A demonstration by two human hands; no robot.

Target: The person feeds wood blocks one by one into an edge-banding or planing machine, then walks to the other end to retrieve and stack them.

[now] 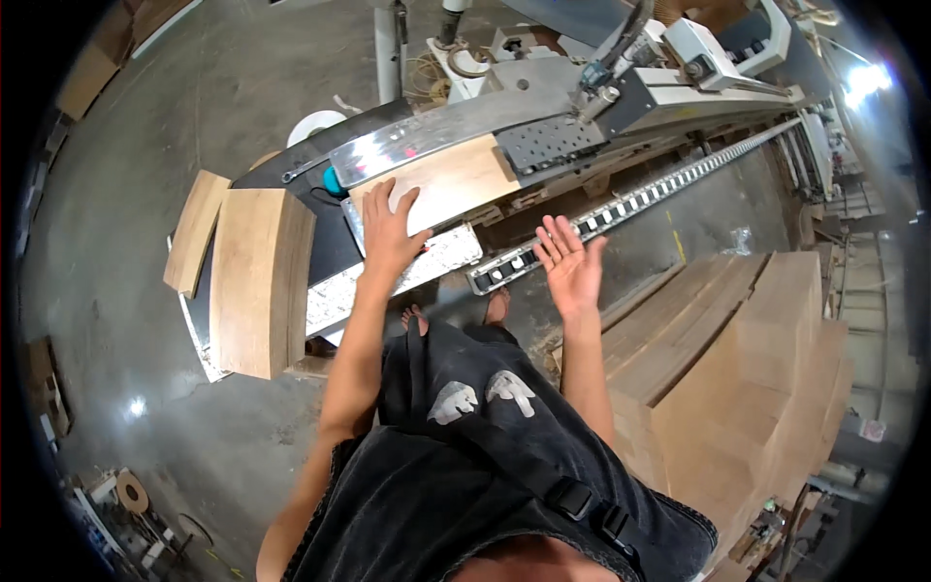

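Note:
A light wood-grain board (pixel 456 181) lies flat on the machine's infeed, its far right end under a dark perforated plate (pixel 551 144). My left hand (pixel 390 228) rests on the board's near left end with the fingers spread. Along the board's back edge runs a shiny metal guide (pixel 427 144). Out to the right, my right hand (pixel 570 260) hangs in the air, palm up and fingers stretched, with nothing in it. Below it is a roller rail (pixel 640 201), which the hand does not appear to grip.
A stack of wood-grain boards (pixel 254 281) stands on the dark table at left, with another board (pixel 197 233) leaning beside it. A wrench (pixel 308 168) lies behind. Large stacked panels (pixel 747 378) fill the right side near my right forearm. The edge-banding-like machine (pixel 679 87) extends far right.

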